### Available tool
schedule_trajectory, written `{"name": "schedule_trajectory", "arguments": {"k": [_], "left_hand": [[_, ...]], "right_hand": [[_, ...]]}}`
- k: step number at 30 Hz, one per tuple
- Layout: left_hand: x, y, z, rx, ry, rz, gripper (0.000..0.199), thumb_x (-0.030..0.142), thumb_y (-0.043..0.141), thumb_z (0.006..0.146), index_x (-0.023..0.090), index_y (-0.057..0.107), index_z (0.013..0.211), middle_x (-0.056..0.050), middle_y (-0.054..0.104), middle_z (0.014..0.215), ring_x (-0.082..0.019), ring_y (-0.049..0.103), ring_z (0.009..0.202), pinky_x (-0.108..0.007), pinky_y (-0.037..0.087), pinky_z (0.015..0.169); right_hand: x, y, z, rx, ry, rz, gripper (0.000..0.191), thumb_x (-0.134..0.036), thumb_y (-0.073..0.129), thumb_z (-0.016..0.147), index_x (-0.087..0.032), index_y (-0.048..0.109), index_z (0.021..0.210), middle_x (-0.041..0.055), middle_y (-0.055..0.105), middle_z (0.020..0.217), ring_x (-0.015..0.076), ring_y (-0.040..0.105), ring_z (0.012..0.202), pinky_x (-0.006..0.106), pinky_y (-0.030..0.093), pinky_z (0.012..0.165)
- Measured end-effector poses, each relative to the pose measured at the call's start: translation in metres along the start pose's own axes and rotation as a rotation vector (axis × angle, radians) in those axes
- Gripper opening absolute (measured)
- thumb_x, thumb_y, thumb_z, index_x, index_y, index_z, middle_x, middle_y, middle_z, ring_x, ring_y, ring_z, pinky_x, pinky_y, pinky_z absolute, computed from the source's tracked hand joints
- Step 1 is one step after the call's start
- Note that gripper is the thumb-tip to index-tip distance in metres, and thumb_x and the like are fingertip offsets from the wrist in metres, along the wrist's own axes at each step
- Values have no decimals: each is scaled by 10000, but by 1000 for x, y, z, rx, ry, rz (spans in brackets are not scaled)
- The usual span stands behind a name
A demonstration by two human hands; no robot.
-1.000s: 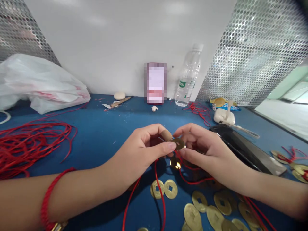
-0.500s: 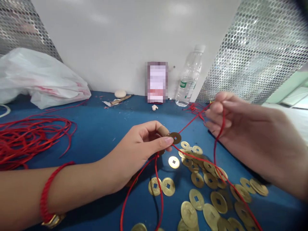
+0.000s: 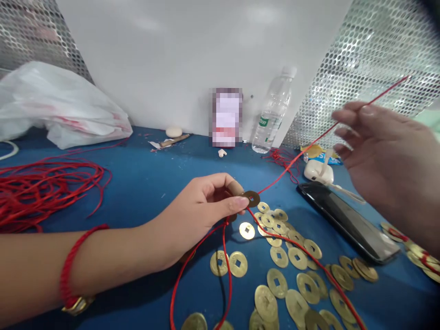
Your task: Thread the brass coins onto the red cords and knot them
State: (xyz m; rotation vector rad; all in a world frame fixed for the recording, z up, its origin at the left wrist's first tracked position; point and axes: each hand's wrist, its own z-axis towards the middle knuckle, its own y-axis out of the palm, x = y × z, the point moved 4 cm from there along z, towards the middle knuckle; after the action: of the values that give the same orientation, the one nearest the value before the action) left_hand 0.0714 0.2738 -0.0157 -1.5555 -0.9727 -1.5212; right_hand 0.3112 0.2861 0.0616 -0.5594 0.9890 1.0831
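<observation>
Between thumb and fingers, my left hand (image 3: pixel 202 215) pinches a brass coin (image 3: pixel 253 199) with a square hole. A red cord (image 3: pixel 295 160) runs from that coin up to my right hand (image 3: pixel 388 142), which grips it, its free end sticking out beyond the fingertips. Other lengths of red cord hang from the left hand, and one trails to the lower right. Part of another coin shows beneath the left fingers. Below and right of the left hand, many loose brass coins (image 3: pixel 278 257) lie scattered, some overlapping.
On the blue table (image 3: pixel 137 183) lie a heap of red cord (image 3: pixel 51 188), a white plastic bag (image 3: pixel 68 105) and a black phone (image 3: pixel 343 220). A white earbud case (image 3: pixel 318 171) sits behind it. A blurred-out phone (image 3: pixel 227 117) and a clear bottle (image 3: pixel 273 112) stand against the panel.
My right hand has moved up and to the right, with the cord now stretched long from the coin. The black phone and earbud case have come into sight. The left hand stays nearly still.
</observation>
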Motion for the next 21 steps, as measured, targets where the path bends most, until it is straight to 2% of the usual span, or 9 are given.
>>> {"name": "schedule_trajectory", "arguments": {"k": [2,3,4,6,10,14,21], "left_hand": [[-1,0,1,-12,6,17,219,346,688,783,152,590,752,0,582,690,-103,531,629,-246,433,606],[-1,0,1,-15,11,22,216,344,689,780,153,593,753,-3,589,699,-105,535,637,-247,438,612],[-1,0,1,-17,17,26,212,341,691,778,154,595,754,-4,594,705,-106,537,642,-246,441,617],[-1,0,1,-16,30,28,200,332,692,778,158,596,753,1,595,703,-104,538,643,-242,442,620],[0,2,0,-27,31,31,186,321,683,786,162,593,751,8,592,691,-104,542,638,-242,441,621],[1,2,1,-25,44,39,186,316,678,790,161,589,739,7,593,695,-104,540,642,-242,441,628],[6,2,1,-31,48,109,221,350,690,772,157,592,733,5,575,670,-105,516,627,-234,423,591]], "right_hand": [[5,13,-20,-150,-72,-197,133,-234,597,891,-215,701,811,42,661,763,112,545,614,290,390,556],[6,22,-33,-282,-153,-309,123,-248,634,868,-211,706,776,32,649,728,120,547,629,286,406,572],[12,30,-47,-414,-165,-390,105,-274,664,848,-217,712,773,29,653,736,136,567,673,284,431,600],[21,41,-69,-541,-140,-442,126,-320,650,856,-231,717,797,23,660,763,143,573,679,276,449,595],[30,47,-82,-566,-117,-437,175,-353,608,876,-230,708,803,29,667,780,148,577,678,269,472,601],[30,49,-82,-673,-91,-427,170,-334,601,874,-216,716,830,13,655,698,134,560,603,254,464,568],[31,48,-84,-672,-58,-380,163,-319,587,881,-222,718,870,3,646,664,124,557,565,236,456,529]]}}
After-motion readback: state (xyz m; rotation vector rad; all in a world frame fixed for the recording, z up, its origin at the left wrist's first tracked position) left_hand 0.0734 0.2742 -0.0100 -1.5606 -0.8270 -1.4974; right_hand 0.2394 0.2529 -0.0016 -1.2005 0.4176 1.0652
